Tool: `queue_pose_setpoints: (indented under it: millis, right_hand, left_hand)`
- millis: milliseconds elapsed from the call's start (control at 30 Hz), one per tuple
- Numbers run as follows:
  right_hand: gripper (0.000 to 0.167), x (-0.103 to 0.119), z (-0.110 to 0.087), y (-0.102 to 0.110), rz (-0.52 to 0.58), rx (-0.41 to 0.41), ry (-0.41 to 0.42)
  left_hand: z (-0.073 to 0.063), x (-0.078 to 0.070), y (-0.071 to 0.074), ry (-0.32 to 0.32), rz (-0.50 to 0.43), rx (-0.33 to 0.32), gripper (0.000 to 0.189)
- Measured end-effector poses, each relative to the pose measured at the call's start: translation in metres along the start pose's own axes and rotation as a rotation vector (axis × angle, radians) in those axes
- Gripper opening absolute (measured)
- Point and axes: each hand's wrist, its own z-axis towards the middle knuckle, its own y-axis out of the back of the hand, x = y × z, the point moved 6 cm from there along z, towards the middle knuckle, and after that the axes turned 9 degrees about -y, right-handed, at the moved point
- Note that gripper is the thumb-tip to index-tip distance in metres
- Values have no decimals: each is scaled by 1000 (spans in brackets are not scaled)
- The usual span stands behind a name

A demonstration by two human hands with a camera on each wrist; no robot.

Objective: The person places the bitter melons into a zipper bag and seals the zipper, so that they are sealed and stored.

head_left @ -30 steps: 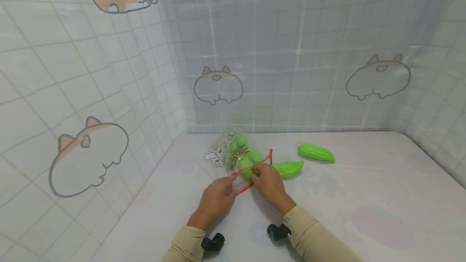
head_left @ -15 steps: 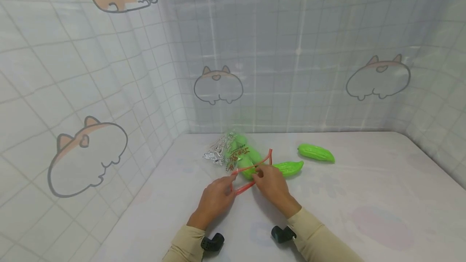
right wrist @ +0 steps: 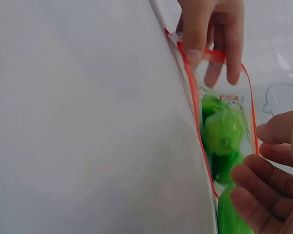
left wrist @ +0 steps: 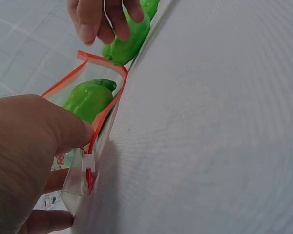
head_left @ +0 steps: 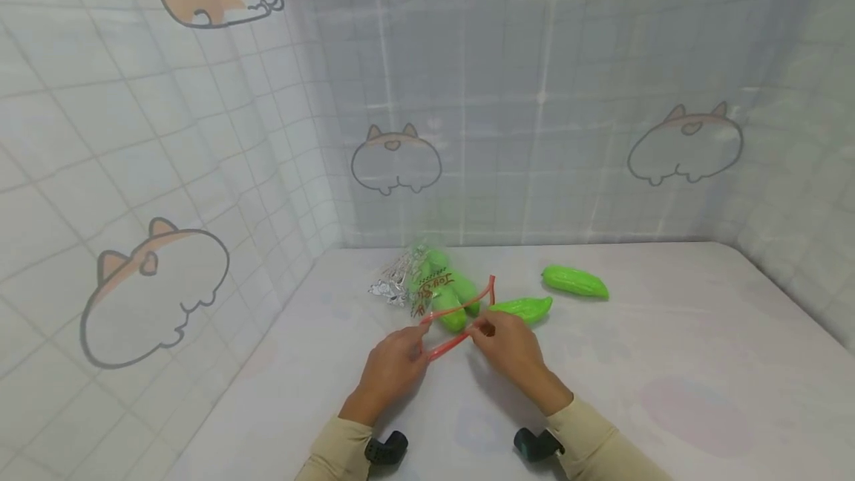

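Observation:
A clear zip bag with a red-edged mouth lies on the table, its mouth spread towards me. Several green bitter melons show through its clear plastic. My left hand pinches the mouth's left corner between thumb and fingers, near a white slider. Over the mouth's right side is my right hand, its fingers loosely bent with nothing between them; its thumb is close to the red edge in the right wrist view. Just beyond that hand lies a loose bitter melon, partly hidden by it in the head view.
Another bitter melon lies farther back on the right of the white table. Silver printed plastic crumples at the bag's far left end. Tile-patterned sheets with cartoon dogs hang at the back and both sides.
My right hand has drawn back slightly towards me and to the right, uncovering more of the melons in the bag. The left hand keeps its pinch. The head view has shifted a little.

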Motion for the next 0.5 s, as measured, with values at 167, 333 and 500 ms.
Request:
queue_pose_setpoints:
  millis: [167,333,500]
  right_hand:
    - [6,-12,-1,7,49,13,-70]
    - [11,-23,0,17,60,15,-100]
    - [11,-30,0,29,58,3,-86]
  left_hand:
    - [-1,0,0,-1,-20,-7,47]
    - [-2,0,0,-3,-17,-7,46]
    - [-2,2,-1,5,-20,1,46]
